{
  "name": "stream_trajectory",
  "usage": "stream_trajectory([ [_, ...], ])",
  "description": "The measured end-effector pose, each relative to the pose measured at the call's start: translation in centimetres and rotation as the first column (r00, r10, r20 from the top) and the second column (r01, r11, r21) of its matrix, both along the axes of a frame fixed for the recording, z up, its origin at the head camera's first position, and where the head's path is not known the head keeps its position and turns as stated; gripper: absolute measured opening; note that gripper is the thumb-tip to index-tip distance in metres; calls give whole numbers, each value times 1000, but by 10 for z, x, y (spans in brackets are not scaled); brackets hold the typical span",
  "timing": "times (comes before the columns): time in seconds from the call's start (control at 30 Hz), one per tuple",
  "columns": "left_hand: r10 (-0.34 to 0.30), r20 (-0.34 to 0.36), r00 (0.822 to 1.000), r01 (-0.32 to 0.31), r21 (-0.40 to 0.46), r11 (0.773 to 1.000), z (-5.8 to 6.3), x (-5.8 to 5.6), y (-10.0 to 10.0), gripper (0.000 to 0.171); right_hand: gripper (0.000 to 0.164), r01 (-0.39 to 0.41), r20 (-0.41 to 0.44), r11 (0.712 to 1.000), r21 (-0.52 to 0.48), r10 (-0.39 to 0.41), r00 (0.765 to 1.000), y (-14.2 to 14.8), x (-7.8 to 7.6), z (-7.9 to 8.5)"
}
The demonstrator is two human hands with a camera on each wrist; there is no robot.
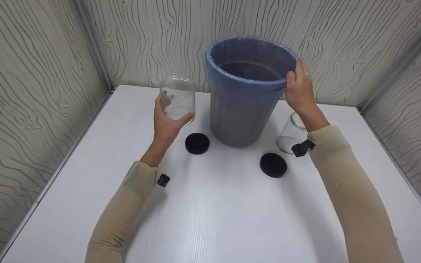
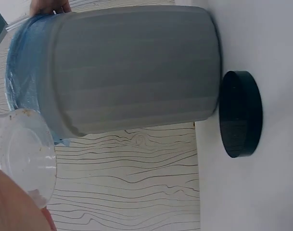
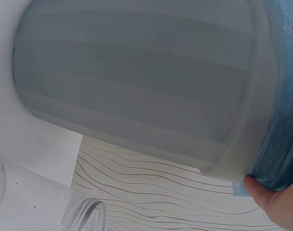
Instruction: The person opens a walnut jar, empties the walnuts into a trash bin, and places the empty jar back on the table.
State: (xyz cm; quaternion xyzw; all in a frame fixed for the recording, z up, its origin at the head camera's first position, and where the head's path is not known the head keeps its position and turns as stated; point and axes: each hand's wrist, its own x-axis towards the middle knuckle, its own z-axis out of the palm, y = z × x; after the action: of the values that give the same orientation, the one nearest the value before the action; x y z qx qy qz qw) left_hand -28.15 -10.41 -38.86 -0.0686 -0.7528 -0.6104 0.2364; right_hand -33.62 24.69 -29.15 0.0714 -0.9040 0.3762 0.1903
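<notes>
A clear plastic jar (image 1: 178,95), lidless, is gripped by my left hand (image 1: 166,122) and held above the table, left of the trash can. In the left wrist view the jar (image 2: 28,154) shows small brown specks on its base. My right hand (image 1: 300,89) holds the right rim of the grey trash can (image 1: 238,120), thumb outside and fingers over the edge. A blue bag (image 1: 247,89) lines the can and folds over its rim. A second clear jar (image 1: 287,137) stands to the right, partly hidden by my right wrist; the right wrist view shows its open threaded mouth.
One black lid (image 1: 197,143) lies in front of the can at the left. Another black lid (image 1: 273,165) lies at the right, near the second jar. Wood-patterned panels (image 1: 152,44) enclose the white table (image 1: 210,212) at the back and sides.
</notes>
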Motion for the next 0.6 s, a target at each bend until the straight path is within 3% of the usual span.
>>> stream_trajectory([
  [0.17, 30, 90, 995, -30, -2, 1000, -16, 2, -4, 100, 60, 9, -5, 1000, 2, -9, 1000, 0, 0, 1],
  [0.4, 20, 213, 977, -20, -1, 1000, -38, 1, -6, 98, 60, 16, -20, 1000, 1, -16, 1000, 0, 0, 2],
  [0.6, 23, 338, 941, -11, -38, 999, -55, -2, -10, 99, 61, 18, -13, 1000, 1, -18, 1000, -1, -1, -1],
])
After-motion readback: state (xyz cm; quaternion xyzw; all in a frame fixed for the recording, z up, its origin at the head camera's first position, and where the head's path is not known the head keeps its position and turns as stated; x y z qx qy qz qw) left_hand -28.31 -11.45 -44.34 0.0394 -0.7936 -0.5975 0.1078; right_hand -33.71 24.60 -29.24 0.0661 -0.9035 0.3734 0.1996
